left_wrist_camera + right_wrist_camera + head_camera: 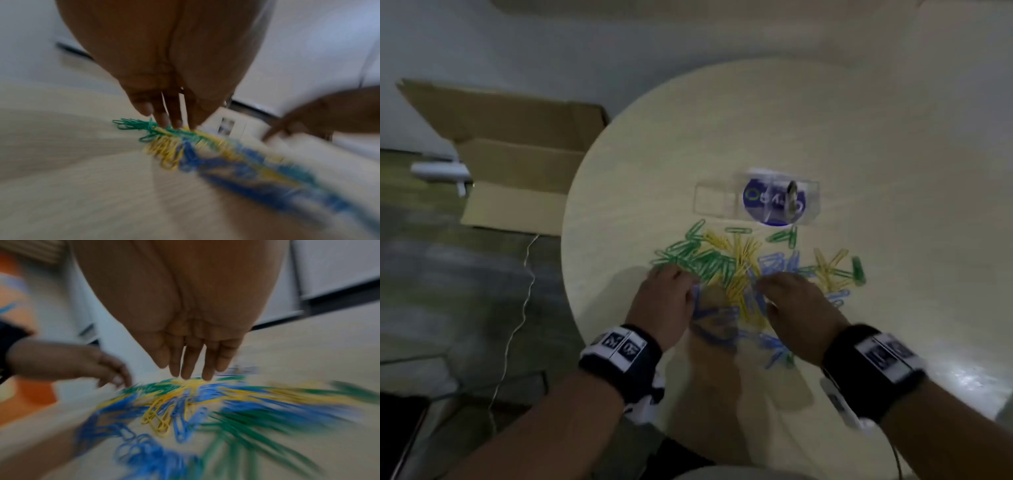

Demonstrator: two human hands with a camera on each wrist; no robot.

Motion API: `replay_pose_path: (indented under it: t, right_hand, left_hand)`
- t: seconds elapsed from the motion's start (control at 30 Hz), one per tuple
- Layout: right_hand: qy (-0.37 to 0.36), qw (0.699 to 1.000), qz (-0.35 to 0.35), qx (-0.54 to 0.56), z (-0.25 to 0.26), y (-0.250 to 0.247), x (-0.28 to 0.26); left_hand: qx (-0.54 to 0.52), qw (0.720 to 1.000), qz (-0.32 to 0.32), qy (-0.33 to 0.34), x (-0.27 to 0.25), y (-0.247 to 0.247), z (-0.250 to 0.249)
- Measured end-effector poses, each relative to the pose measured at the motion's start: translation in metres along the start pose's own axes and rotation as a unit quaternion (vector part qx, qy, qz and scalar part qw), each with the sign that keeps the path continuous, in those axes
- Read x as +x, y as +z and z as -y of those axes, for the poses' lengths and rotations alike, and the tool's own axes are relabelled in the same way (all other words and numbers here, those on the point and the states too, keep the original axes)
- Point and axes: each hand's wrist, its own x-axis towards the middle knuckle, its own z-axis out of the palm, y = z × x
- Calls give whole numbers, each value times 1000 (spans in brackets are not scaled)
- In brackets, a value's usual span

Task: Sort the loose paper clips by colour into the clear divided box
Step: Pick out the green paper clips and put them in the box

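Both hands reach palm-down over the pile of paper clips [750, 274] lying toward the near edge of the round tabletop [876, 137]. The left hand [666, 303] sits at the left side of the pile; the left wrist view shows its fingers [174, 113] stretched out nearly straight and close together, their tips down on green and yellow clips [162, 139], so this grip is loose and unclenched, holding nothing. The right hand [799, 308] covers the middle-right part of the pile; the right wrist view shows its fingers [191, 360] likewise extended side by side, tips at or just above the yellow clips [185, 384], grip likewise slack with nothing pinched. Motion blur hides whether those tips actually touch.

The clips are mixed: green [698, 257] mostly to the left and far side, yellow [743, 267] through the middle and right, blue [722, 318] nearest the near edge and between the hands. The clear divided box [756, 198] stands just beyond the pile, toward the tabletop's centre, apart from both hands. A blue round label [774, 205] shows through it, and a small metallic thing sits in its right part; what it is cannot be told.

Off the tabletop's left edge an open cardboard box [517, 164] rests on the floor, with a thin cable [524, 298] trailing nearby. Each wrist wears a dark band [619, 356] with printed markers.
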Motion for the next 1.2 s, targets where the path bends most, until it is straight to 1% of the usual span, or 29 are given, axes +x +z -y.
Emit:
replay_pose_path:
  t: [0.03, 0.07, 0.13, 0.17, 0.23, 0.33, 0.4, 0.47, 0.53, 0.57, 0.6, 0.63, 0.67, 0.73, 0.77, 0.8, 0.87, 0.93, 1.0, 1.13, 1.2]
  right_hand:
    - [-24, 1000, 16, -10, 3, 4, 16]
    - [-33, 999, 30, -22, 7, 4, 28]
    - [-48, 995, 66, -48, 12, 9, 47]
    - [-51, 993, 78, -65, 10, 15, 52]
    - [-61, 986, 99, -117, 0, 26, 47]
    - [-56, 982, 128, -131, -25, 27, 29]
    - [-42, 985, 131, -108, -43, 23, 15]
    - [-39, 987, 135, -81, -55, 16, 5]
    - [-50, 986, 142, -68, -62, 8, 0]
    - [-57, 987, 142, -53, -64, 3, 0]
    - [-65, 989, 129, -31, -65, -1, 2]
    - [-68, 992, 106, -11, -66, -5, 6]
    - [-70, 995, 67, 4, -65, -9, 13]
    - [-82, 996, -13, 24, -56, -14, 38]
    - [-96, 995, -33, 22, -48, -13, 52]
    - [-115, 993, -35, 11, -38, -11, 67]
    - [-137, 990, 5, -38, -18, -4, 92]
    - [-122, 988, 46, -86, -7, 3, 108]
    - [-86, 987, 61, -121, -3, 5, 110]
    - [16, 989, 49, -136, -18, 5, 85]
    - [58, 989, 34, -130, -28, 3, 71]
  left_hand:
    - [26, 1000, -12, -10, 4, 1, -1]
    - [46, 998, -33, -25, 8, 1, -2]
    - [68, 997, -35, -29, 8, 5, -2]
    - [70, 997, -18, -21, 5, 9, 0]
    - [67, 997, 21, 21, -3, 20, 5]
    - [62, 992, 64, 85, -14, 27, 7]
    - [56, 990, 92, 94, -22, 26, 7]
    - [43, 991, 97, 87, -27, 21, 10]
    - [-1, 994, 75, 76, -27, 15, 16]
    - [-37, 995, 53, 78, -25, 11, 18]
    - [-72, 994, 17, 77, -22, 8, 21]
    - [-94, 993, -25, 66, -17, 5, 24]
    - [-100, 992, -65, 42, -11, 1, 28]
    - [-71, 990, -118, -23, 2, -7, 33]
    - [-55, 989, -127, -47, 8, -9, 36]
    - [-42, 989, -130, -58, 14, -9, 38]
    - [-18, 993, -113, -35, 22, -6, 39]
    - [11, 996, -94, 6, 25, -2, 38]
    - [30, 997, -74, 22, 22, 1, 38]
    - [-11, 998, -46, 34, 10, 5, 47]
    - [-50, 996, -51, 47, 6, 2, 54]
